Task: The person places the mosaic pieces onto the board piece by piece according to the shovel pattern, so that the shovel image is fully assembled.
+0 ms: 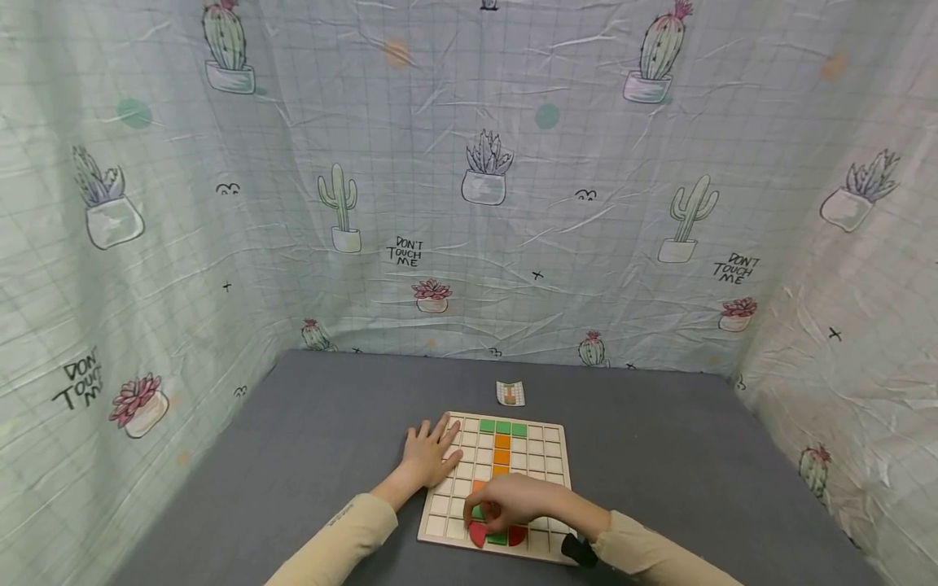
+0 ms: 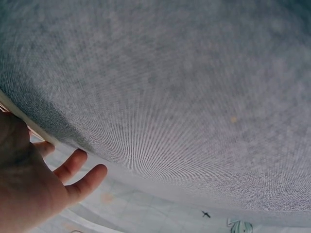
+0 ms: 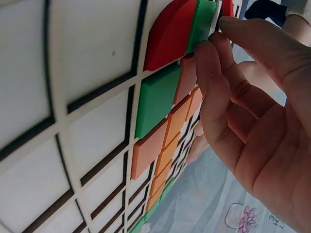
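A pale board with a square grid (image 1: 551, 470) lies in front of me, holding colored pieces. My left hand (image 1: 427, 456) rests with spread fingers on its left edge; the left wrist view shows those fingers (image 2: 87, 183) from the side. My right hand (image 1: 519, 498) bends over the near rows, its thumb and fingertips pinching at a red piece with a rounded corner (image 1: 477, 534). Right of this piece are a green tile (image 1: 497, 539) and another red rounded piece (image 1: 518, 535). In the right wrist view, a green square (image 3: 158, 99) sits near the curled fingers, which partly cover the pieces.
Green tiles (image 1: 503, 427) line the far row, with orange tiles (image 1: 501, 441) running down from the middle one. A small card with a colored pattern (image 1: 510, 394) lies beyond the board on the grey table (image 1: 352, 407). Cactus-printed cloth (image 1: 557, 236) encloses the back and sides.
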A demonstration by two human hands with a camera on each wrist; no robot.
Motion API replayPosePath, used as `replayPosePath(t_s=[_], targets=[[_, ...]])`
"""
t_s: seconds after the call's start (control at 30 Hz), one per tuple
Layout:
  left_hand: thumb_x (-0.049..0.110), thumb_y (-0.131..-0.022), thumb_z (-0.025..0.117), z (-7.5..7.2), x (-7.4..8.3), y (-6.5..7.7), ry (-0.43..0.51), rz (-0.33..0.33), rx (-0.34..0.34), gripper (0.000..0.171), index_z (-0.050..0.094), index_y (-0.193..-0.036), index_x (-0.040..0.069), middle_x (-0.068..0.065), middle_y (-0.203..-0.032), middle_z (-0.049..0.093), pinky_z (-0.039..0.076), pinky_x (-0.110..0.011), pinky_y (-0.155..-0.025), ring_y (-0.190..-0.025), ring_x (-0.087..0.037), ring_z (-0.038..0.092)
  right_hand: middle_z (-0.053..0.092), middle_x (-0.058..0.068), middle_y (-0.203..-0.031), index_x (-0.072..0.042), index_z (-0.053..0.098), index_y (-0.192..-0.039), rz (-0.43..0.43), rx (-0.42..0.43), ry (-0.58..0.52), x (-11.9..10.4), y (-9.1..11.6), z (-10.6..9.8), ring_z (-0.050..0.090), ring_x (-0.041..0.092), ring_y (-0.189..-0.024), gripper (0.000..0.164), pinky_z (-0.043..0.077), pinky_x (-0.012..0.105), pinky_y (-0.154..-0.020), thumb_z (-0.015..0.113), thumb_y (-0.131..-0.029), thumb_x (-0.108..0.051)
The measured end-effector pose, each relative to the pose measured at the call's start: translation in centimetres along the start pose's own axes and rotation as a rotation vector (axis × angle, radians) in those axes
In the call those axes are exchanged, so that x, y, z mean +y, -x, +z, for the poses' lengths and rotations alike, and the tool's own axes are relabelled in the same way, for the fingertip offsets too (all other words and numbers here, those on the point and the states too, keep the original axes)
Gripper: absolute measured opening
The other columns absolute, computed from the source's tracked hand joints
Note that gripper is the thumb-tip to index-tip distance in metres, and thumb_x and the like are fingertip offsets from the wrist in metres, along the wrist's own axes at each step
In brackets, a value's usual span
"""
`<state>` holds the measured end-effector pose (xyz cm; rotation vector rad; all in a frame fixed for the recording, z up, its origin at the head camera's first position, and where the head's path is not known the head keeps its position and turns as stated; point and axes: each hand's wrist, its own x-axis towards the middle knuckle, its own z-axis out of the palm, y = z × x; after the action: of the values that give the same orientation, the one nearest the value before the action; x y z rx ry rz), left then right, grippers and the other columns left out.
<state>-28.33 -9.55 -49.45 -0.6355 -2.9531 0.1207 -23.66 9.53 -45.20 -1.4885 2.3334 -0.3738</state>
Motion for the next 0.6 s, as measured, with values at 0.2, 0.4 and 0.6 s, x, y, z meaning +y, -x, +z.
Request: replayPosePath(t_s=[0.2, 0.4, 0.6], targets=[[0.048, -0.092, 0.036, 0.09, -0.03, -0.08, -0.003, -0.007, -0.002, 0.054, 0.036, -0.138, 0.02, -0.006, -0.143, 0.034, 0.035, -0.052, -0.085, -0.121, -0.032, 0.039, 0.059, -0.01, -0.064, -0.024, 0.063, -0.101, -0.007, -0.001, 0.007, 0.18, -0.56, 0.17, 0.043, -0.008, -0.051, 0.024, 0.036, 0.008, -0.05, 0.06, -0.083, -0.008], [0.048, -0.092, 0.036, 0.16, -0.03, -0.08, -0.007, -0.01, 0.0, 0.054, 0.035, -0.138, 0.021, -0.005, -0.143, 0.034, 0.035, -0.052, -0.085, -0.121, -0.032, 0.04, 0.061, -0.004, -0.068, -0.019, 0.063, -0.103, 0.003, 0.007, -0.122, 0.48, -0.44, 0.26, 0.042, -0.007, -0.051, 0.025, 0.038, 0.009, -0.051, 0.058, -0.083, -0.005], [0.048, -0.092, 0.036, 0.23, -0.06, -0.15, 0.002, -0.007, 0.002, 0.054, 0.035, -0.138, 0.02, -0.005, -0.144, 0.033, 0.035, -0.052, -0.084, -0.121, -0.032, 0.039, 0.064, 0.009, -0.068, -0.007, 0.062, -0.098, 0.073, 0.031, -0.373, 0.66, -0.15, 0.68, 0.046, -0.007, -0.051, 0.019, 0.043, 0.013, -0.052, 0.064, -0.08, -0.006]])
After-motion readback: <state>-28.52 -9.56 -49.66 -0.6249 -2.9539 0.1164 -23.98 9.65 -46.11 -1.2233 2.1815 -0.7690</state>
